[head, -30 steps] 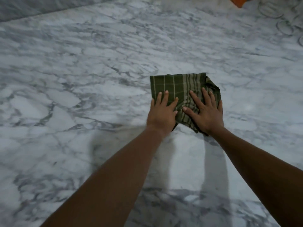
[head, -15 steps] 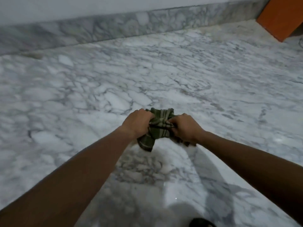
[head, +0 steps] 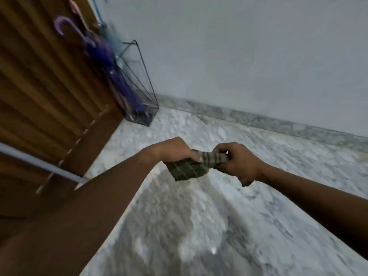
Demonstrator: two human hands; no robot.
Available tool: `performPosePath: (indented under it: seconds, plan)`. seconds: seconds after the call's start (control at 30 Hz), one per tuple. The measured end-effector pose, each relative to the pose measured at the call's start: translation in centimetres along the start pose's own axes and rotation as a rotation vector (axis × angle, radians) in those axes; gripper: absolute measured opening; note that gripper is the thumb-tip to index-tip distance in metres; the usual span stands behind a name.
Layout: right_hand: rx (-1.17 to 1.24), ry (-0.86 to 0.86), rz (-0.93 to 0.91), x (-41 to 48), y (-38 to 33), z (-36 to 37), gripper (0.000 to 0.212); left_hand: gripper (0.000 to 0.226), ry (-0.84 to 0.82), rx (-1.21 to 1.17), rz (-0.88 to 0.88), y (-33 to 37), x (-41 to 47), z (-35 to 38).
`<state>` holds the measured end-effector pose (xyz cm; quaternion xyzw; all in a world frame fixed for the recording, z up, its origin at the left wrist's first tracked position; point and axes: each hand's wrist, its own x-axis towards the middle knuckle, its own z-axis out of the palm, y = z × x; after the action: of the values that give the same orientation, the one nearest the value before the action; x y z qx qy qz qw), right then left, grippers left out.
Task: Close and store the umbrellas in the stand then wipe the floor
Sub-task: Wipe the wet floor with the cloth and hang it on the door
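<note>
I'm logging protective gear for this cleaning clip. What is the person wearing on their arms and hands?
Nothing that shows. The left hand and right hand are bare, without gloves; the frame is too blurred to rule out a thin ring. The left forearm and right forearm are uncovered to the picture's edge: no sleeve, watch or bracelet.

Striped woven cloth (head: 191,168), polished marble floor (head: 258,216), ribbed wooden door (head: 39,86), wire stand (head: 147,90).
</note>
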<state>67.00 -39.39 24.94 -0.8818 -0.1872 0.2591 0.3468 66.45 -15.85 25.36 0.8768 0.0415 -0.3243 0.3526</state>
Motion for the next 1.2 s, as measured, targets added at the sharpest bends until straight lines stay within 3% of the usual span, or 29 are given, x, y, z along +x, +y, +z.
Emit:
performPosePath:
  seconds: [0.1, 0.17, 0.23, 0.33, 0.4, 0.53, 0.63, 0.77, 0.83, 0.97, 1.07, 1.13, 1.2]
  plan:
    - [0.018, -0.104, -0.08, -2.4, -14.7, -4.6, 0.023, 0.029, 0.162, -0.028, -0.013, 1.9, -12.3, -9.5]
    - [0.045, -0.216, -0.104, -4.4, -24.9, -7.4, 0.033, 0.031, 0.3, -0.023, -0.021, 3.0, -21.3, -15.6]
    - [0.193, -0.39, -0.125, -6.3, -35.4, -9.6, 0.043, 0.03, 0.414, -0.038, -0.016, 4.0, -30.7, -21.5]
    - [0.562, -0.601, -0.02, -8.1, -49.5, -10.8, 0.04, 0.033, 0.567, 0.002, 0.022, 4.9, -44.4, -29.1]
    - [0.484, -0.642, -0.019, -8.7, -57.4, -10.5, 0.036, 0.032, 0.637, 0.04, 0.025, 5.0, -52.9, -33.1]
    - [0.218, -0.877, -0.081, -10.7, -70.6, -7.1, 0.032, 0.03, 0.747, 0.106, 0.008, 3.7, -67.4, -37.7]
    - [0.195, -0.961, -0.258, -12.4, -78.2, -1.5, 0.016, 0.026, 0.829, 0.13, -0.056, 2.3, -76.5, -39.1]
    - [0.108, -0.84, -0.574, -15.2, -85.8, 5.3, 0.029, 0.017, 0.853, 0.127, -0.213, -0.4, -85.9, -38.7]
    - [0.082, -0.739, -0.759, -16.6, -88.8, 6.8, 0.021, 0.02, 0.835, 0.152, -0.327, -2.1, -89.1, -38.0]
    - [-0.062, -0.542, -1.137, -17.3, -93.5, 8.8, 0.022, 0.034, 0.892, 0.138, -0.503, -4.5, -92.5, -36.4]
    - [-0.066, -0.357, -1.224, -16.8, -96.5, 10.3, 0.017, 0.06, 0.991, 0.054, -0.463, -5.5, -94.0, -36.0]
    - [0.022, -0.405, -1.229, -17.2, -98.4, 11.0, 0.017, 0.083, 1.057, -0.066, -0.383, -6.1, -94.5, -36.4]
    - [0.059, -0.558, -1.284, -17.5, -99.9, 11.5, 0.016, 0.085, 1.127, -0.208, -0.311, -7.3, -94.3, -37.4]
